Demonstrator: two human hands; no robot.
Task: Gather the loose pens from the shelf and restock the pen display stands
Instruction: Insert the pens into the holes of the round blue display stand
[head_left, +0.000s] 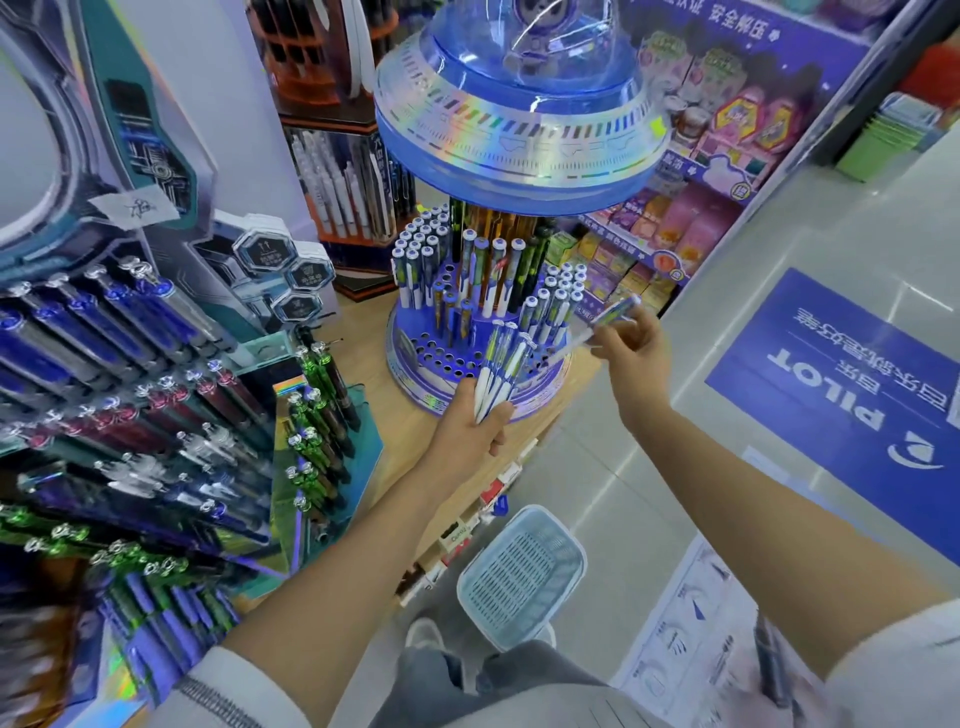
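My left hand (470, 423) grips a bundle of several white and blue pens (501, 364), held upright in front of the round blue pen stand (415, 358). The stand's tiers have many small holes, some filled with upright pens (421, 249) and several holes at the front bare. My right hand (636, 345) pinches a single pen (605, 319) at an angle over the stand's right edge, its tip pointing down toward the holes. A blue saucer-shaped dome (519, 130) tops the stand.
A tiered display of blue, red and green pens (156, 395) fills the left. The stand sits on a wooden shelf (400, 441). A pale blue plastic basket (522, 574) stands on the tiled floor below, beside a blue floor sticker (841, 395). Shelves of boxed goods (691, 218) lie behind.
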